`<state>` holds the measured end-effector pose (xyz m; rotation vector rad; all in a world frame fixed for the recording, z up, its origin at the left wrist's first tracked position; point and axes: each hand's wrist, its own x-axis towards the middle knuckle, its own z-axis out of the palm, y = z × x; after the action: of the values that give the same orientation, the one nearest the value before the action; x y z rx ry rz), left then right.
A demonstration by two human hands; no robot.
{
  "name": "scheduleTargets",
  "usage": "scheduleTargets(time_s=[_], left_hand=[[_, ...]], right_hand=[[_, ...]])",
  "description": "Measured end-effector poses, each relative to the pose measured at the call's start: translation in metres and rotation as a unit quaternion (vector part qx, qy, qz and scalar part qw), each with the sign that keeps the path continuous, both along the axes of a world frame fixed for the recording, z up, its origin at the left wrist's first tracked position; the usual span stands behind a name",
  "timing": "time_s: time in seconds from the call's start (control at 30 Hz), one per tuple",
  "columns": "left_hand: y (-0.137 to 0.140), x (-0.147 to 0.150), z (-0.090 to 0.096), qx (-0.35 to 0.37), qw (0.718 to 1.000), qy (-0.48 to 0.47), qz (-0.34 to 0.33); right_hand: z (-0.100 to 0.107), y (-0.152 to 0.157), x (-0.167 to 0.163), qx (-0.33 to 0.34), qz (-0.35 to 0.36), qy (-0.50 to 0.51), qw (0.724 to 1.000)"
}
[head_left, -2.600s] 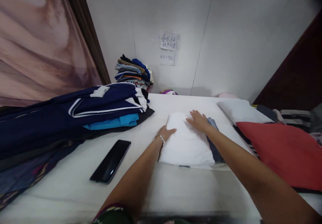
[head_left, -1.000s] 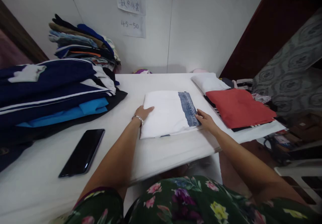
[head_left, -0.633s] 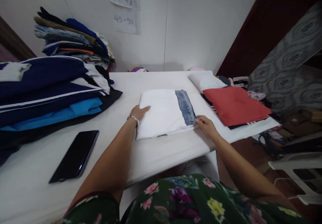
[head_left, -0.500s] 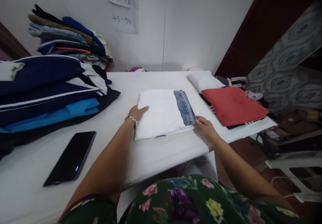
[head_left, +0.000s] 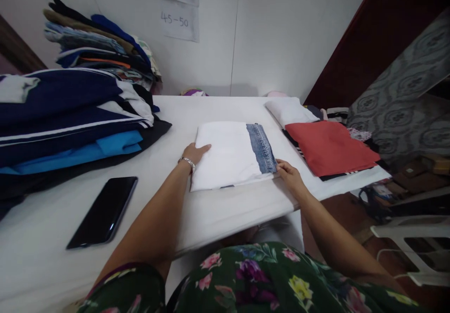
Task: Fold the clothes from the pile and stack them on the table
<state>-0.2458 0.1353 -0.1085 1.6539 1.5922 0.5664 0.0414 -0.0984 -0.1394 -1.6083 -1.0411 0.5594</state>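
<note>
A folded white garment (head_left: 225, 151) with a blue denim-look band (head_left: 262, 148) along its right side lies flat on the white-covered table (head_left: 211, 219). At its left edge is my left hand (head_left: 195, 154), a bracelet on the wrist, thumb on top and the other fingers hidden under or behind the edge. My right hand (head_left: 290, 176) pinches the near right corner, at the end of the blue band, between thumb and fingers. A small dark patch shows along the garment's near edge.
A black phone (head_left: 103, 212) lies on the left. Piled navy clothes (head_left: 63, 97) stand there, with another clothing stack (head_left: 101, 45) behind. To the right are a folded red garment (head_left: 330, 146) and a white one (head_left: 291, 112). A white plastic stool (head_left: 415, 247) stands below right.
The whole view has shifted slightly, with the scene a little further right and higher. Both hands keep their places on the garment, which looks unchanged.
</note>
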Motion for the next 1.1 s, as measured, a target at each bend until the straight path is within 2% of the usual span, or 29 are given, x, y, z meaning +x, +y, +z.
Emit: scheduleTargets(time_s=[0.13,0.23,0.37,0.6,0.77,0.93,1.1], left_hand=[[0.000,-0.001,-0.001,0.005,1.000,-0.003,0.004],[0.000,-0.001,-0.001,0.005,1.000,0.004,-0.001],[0.000,0.000,0.000,0.003,1.000,0.010,-0.004],[-0.003,0.000,0.005,-0.001,0.999,-0.026,0.026],[-0.003,-0.001,0.004,0.000,0.999,-0.045,0.026],[-0.002,-0.002,0.004,0.008,0.999,-0.041,0.027],[-0.002,-0.002,0.005,-0.001,0.998,-0.047,0.042]], right_hand=[[0.005,-0.006,0.000,-0.007,0.064,0.050,0.997],[0.006,-0.008,0.003,-0.008,0.079,0.083,0.993],[0.004,-0.005,0.007,-0.023,0.052,0.086,0.995],[-0.007,0.002,0.008,-0.042,0.009,-0.058,0.997],[-0.002,0.019,0.008,-0.044,-0.009,-0.037,0.998],[0.009,0.053,0.007,-0.056,-0.036,-0.076,0.995],[0.000,0.061,0.009,-0.052,-0.026,-0.060,0.997]])
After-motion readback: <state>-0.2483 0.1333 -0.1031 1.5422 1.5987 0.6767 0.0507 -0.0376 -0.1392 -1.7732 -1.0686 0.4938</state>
